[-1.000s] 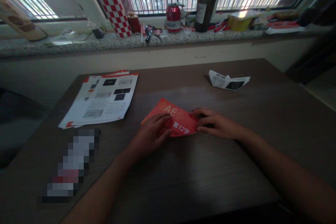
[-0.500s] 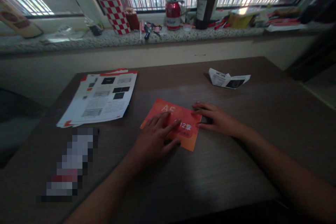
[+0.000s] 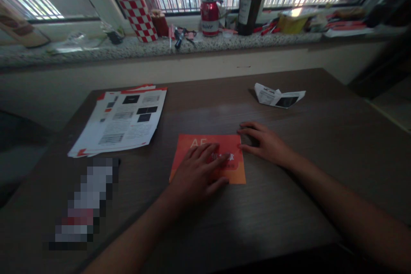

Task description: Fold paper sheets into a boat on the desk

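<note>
A red-orange folded sheet (image 3: 189, 147) with white lettering lies flat in the middle of the dark wooden table (image 3: 289, 205). My left hand (image 3: 199, 171) rests palm down on it, fingers spread across its centre. My right hand (image 3: 266, 143) lies on the table at the sheet's right edge, with its fingertips touching the upper right corner. Neither hand grips anything.
A stack of white printed sheets with red trim (image 3: 123, 120) lies at the left. A small folded paper shape (image 3: 278, 97) sits at the far right. A blurred object (image 3: 83, 205) lies near the front left. The stone windowsill (image 3: 64, 55) holds a red can (image 3: 209, 18), a dark bottle (image 3: 248, 2) and clutter.
The red sheet was partly lifted and folded between both hands; now it lies flat and squared to me. My left hand moved onto it and pressed it down.
</note>
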`<state>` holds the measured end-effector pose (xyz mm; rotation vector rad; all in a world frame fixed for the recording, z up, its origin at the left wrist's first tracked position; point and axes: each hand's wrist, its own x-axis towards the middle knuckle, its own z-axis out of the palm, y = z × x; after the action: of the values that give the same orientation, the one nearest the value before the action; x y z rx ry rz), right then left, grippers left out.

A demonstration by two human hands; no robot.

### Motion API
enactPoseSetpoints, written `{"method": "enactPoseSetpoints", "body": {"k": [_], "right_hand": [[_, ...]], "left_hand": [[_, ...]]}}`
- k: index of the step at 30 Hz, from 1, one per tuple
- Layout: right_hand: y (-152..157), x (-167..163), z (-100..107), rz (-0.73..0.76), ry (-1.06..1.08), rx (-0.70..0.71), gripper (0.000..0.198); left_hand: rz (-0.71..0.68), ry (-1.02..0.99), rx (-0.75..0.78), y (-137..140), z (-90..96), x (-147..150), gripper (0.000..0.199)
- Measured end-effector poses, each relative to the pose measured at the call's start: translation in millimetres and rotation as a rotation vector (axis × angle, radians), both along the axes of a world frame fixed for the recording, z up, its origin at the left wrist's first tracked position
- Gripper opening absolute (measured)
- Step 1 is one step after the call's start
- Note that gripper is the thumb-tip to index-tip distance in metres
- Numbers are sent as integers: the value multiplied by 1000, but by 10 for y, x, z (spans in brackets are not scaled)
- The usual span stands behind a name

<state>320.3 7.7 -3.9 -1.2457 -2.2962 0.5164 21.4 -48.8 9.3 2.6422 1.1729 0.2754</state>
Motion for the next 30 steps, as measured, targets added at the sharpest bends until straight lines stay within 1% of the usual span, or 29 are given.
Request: {"method": "enactPoseSetpoints", "body": {"k": [3, 8, 14, 16, 18, 21, 23, 26, 28, 30], "right_hand": [[-14, -64, -19, -39, 20, 25, 36], [-29, -133, -53, -59, 48, 50, 28], [-9, -179, -19, -83, 76, 41, 20], [-9, -207, -9, -102, 87, 14, 16], [-17, -240, -9, -125, 137, -47, 14], [-30, -280, -11, -181, 262, -157, 21], [-33, -291, -3, -209, 295, -205, 23], [-31, -283, 34, -208, 253, -218, 12], [-31, -261, 68, -183, 256, -210, 9], [-31, -231, 102, -153, 300, -219, 11]], "left_hand": [[6, -6, 3, -5, -12, 7, 65], [11, 20, 15, -10, -13, 26, 66], [17, 16, 28, -21, -27, 38, 71], [16, 18, 23, -19, -32, 37, 72], [17, 20, 22, -15, -40, 33, 72], [25, 10, 27, -16, -65, 29, 74], [31, 1, 24, -20, -80, 34, 74], [31, -24, 4, -10, -66, 40, 73], [43, -63, -2, 22, -21, 16, 70], [113, -124, 34, 81, 39, -52, 65]]}}
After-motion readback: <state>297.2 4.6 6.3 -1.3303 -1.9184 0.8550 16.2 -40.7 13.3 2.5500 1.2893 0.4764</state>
